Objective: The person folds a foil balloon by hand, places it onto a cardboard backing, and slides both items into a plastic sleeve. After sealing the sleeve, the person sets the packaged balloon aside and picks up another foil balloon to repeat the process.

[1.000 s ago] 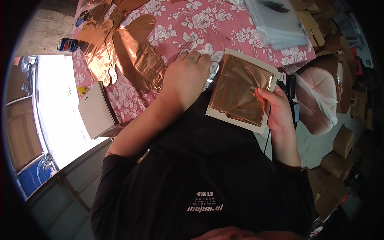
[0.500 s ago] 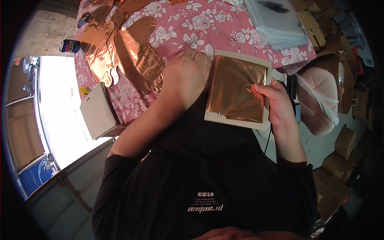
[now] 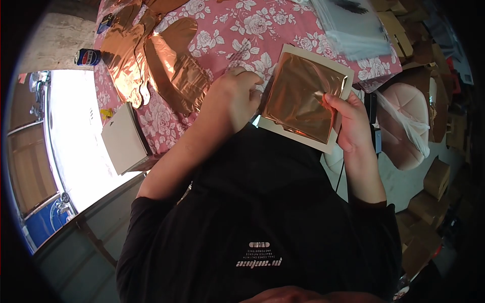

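From where I stand, the copper-coloured foil piece (image 3: 303,96) is up in the air at the near edge of the pink-clothed worktop (image 3: 283,28), lying against a pale card (image 3: 298,136) that shows as a border around it. The right hand (image 3: 356,126) grips the two at their right side: the thumb (image 3: 336,102) presses on the foil, and the other fingers are tucked behind, mostly out of my sight. The left hand (image 3: 237,93) is just beside the card's left side with its fingers curled; whether they pinch anything, I can't tell.

The foil looks thin and light to me, slick on its face and quick to crease, as the wrinkles running out from the thumb suggest. The card seems the stiffer of the two, so I'd hold by its border, with a light thumb on the foil to stop it sliding.

Larger copper foil shapes (image 3: 174,63) lie toward the worktop's left edge, clear plastic bags (image 3: 348,33) are heaped by its far right corner, and a blue can (image 3: 87,57) sits just by the left edge.
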Tool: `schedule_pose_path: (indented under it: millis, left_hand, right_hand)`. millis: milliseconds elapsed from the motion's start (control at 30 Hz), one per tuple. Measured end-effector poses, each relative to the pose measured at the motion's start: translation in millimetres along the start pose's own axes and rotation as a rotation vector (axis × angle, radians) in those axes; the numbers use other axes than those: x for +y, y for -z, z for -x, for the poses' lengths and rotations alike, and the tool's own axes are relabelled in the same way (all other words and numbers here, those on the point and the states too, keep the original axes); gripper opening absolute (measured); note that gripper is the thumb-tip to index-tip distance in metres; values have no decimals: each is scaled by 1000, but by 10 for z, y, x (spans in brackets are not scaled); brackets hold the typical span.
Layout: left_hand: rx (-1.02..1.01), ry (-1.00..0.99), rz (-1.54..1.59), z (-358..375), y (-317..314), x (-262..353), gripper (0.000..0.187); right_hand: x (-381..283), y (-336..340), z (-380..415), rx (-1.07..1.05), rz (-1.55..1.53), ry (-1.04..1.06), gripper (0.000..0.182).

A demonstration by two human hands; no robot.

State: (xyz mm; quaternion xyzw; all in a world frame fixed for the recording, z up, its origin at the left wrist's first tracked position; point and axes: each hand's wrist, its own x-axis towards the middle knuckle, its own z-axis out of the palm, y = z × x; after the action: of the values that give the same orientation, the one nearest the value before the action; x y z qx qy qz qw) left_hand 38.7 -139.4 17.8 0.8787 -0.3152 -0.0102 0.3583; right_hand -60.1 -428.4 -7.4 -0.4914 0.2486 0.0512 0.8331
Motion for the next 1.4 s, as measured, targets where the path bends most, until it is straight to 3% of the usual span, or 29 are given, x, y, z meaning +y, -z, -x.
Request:
schedule_pose_path:
  millis: [300, 467, 700, 800, 933, 1000, 1333, 1400]
  left_hand:
    - [-101, 80, 190, -32, 106, 30, 28]
    - [-94, 43, 211, -25, 114, -1, 28]
    - [-47, 131, 306, 70, 68, 28, 28]
    - [-38, 58, 162, 67, 131, 86, 29]
    - [-34, 145, 234, 83, 99, 106, 28]
    - [17, 71, 169, 62, 112, 128, 28]
    - [54, 73, 164, 59, 12, 139, 27]
    - [68, -28, 55, 54, -30, 95, 23]
  right_hand:
    - [25, 24, -49, -31, -37, -50, 30]
    - [97, -155, 10, 6, -92, 92, 15]
    - [236, -70, -9, 24, -12, 159, 12]
    - [245, -89, 6, 24, 38, 201, 12]
    - [216, -209, 31, 40, 23, 230, 11]
    - [214, -217, 26, 43, 26, 256, 11]
    - [253, -221, 23, 78, 76, 290, 10]
    - [240, -232, 31, 90, 91, 263, 10]
